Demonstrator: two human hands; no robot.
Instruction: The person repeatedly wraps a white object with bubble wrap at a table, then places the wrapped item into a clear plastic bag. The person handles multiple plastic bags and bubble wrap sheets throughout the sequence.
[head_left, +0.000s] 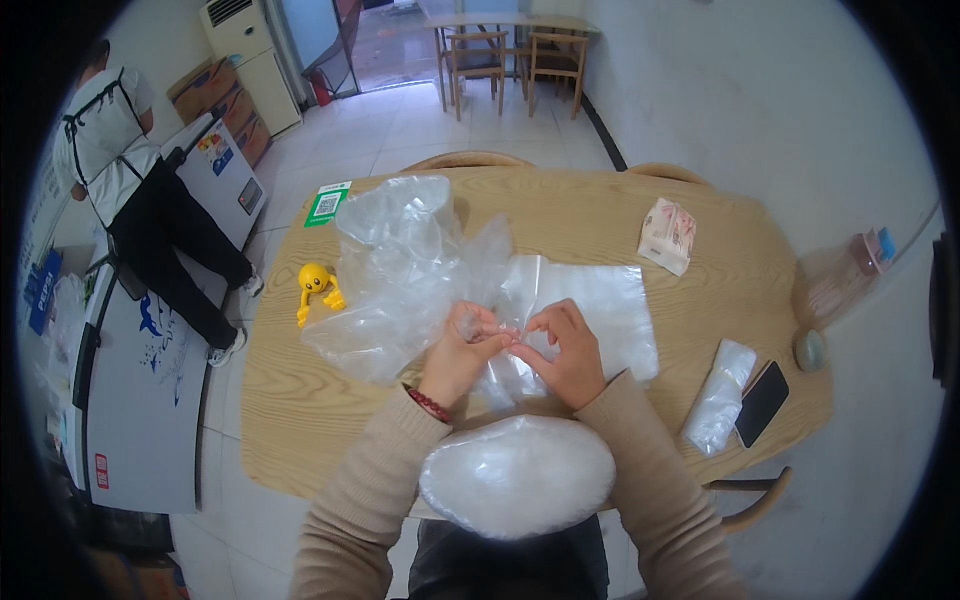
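Observation:
Over the middle of the table, my left hand (463, 351) pinches a thin clear plastic bag (495, 274) between thumb and fingers. My right hand (567, 355) meets it from the other side, its thumb tip against the left fingertips and its index finger bent; whether it grips the film is unclear. Beneath and to the right of my hands lies a flat stack of clear plastic bags (616, 315). A loose heap of large clear plastic bags (405, 270) spreads to the left. Close to my body, a bulging white plastic-wrapped bundle (517, 476) sits between my forearms.
On the wooden table (285, 420) are a yellow smiling figure (315, 281), a green code card (328, 204), a tissue pack (667, 236), a rolled plastic bundle (720, 397), a phone (763, 403) and a small cup (811, 350). A person (142, 165) stands by chest freezers (150, 375).

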